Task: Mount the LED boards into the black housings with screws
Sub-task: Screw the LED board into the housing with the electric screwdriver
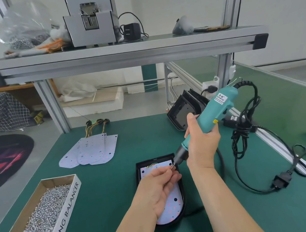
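Note:
A black housing lies on the green mat in front of me with a white LED board seated in it. My left hand hovers over the board and pinches a small screw at the bit of the teal electric screwdriver. My right hand grips the screwdriver's body, tilted with the tip down-left over the board's upper right corner. Three loose LED boards with wires lie at the far left. Empty black housings lean stacked at the back right.
A cardboard box marked SPRING BALANCER, full of screws, stands at the front left. The screwdriver's black cable coils on the right beside the aluminium rail. A shelf overhead carries a grey machine and a bag of screws.

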Demonstrator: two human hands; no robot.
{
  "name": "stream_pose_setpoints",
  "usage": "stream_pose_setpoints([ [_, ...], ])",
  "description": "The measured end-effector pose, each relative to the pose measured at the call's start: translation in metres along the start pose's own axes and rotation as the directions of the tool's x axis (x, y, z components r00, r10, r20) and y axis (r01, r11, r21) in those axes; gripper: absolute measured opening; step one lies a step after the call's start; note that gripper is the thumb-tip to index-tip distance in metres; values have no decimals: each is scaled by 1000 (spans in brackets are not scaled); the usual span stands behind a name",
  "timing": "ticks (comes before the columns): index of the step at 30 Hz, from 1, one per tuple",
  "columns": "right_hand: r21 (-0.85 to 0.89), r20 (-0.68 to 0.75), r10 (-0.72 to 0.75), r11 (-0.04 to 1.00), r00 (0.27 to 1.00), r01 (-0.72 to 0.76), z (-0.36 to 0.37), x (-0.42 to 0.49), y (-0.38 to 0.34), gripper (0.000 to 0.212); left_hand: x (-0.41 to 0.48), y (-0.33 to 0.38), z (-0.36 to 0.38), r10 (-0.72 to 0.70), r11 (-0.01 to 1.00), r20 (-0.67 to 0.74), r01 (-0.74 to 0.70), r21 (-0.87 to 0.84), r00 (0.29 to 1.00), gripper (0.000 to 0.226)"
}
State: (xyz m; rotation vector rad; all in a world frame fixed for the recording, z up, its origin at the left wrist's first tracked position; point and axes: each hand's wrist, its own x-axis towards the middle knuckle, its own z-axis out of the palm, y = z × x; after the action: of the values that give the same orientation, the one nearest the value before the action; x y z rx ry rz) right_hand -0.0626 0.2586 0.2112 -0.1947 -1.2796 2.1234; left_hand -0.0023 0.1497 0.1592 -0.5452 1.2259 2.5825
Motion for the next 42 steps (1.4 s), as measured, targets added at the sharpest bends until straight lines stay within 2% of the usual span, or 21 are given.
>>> stream_pose_setpoints([
  [6, -100, -120, -71, 993, 990, 59, 5, -13, -4, 14, -5, -4, 2, 53, 998, 16, -53, -15, 998, 18],
  [13, -85, -80, -92, 993, 992, 85, 6, -9, -11, 18, -13, 8, 2, 24, 999, 17, -24, 44, 1000, 15],
  [21, -42, -41, -101, 994, 994, 99, 9, 5, -8, 20, -20, 30, -3, 109, 949, -48, -90, 302, 993, 8],
  [23, -80, -28, -105, 992, 994, 102, 9, 9, -4, 19, -17, 38, -11, 242, 884, -153, -152, 443, 958, 6],
  [25, -127, 2, -106, 986, 994, 105, 7, 11, 1, 19, -9, 47, -24, 439, 717, -278, -146, 682, 855, 21],
  [26, -145, 23, -106, 983, 994, 109, 7, 10, 4, 21, -6, 50, -30, 494, 637, -303, -102, 764, 815, 34],
  [27, -159, 46, -109, 980, 993, 115, 6, 10, 8, 23, -4, 51, -35, 479, 590, -305, -45, 806, 823, 46],
  [28, -177, 65, -116, 976, 991, 126, 5, 9, 12, 23, -3, 49, -38, 410, 568, -296, 12, 823, 863, 52],
  [30, -221, 96, -140, 962, 985, 158, 4, 7, 18, 23, -5, 42, -35, 235, 562, -270, 96, 822, 934, 58],
  [31, -242, 113, -160, 953, 981, 183, 3, 6, 20, 24, -6, 38, -34, 194, 558, -259, 111, 822, 946, 61],
  [37, -294, 176, -268, 904, 947, 310, 0, 3, 27, 35, -1, 34, -27, 175, 546, -255, 122, 829, 951, 65],
  [42, -318, 180, -252, 900, 951, 299, 1, 5, 32, 33, 0, 33, -27, 170, 543, -257, 127, 830, 951, 62],
])
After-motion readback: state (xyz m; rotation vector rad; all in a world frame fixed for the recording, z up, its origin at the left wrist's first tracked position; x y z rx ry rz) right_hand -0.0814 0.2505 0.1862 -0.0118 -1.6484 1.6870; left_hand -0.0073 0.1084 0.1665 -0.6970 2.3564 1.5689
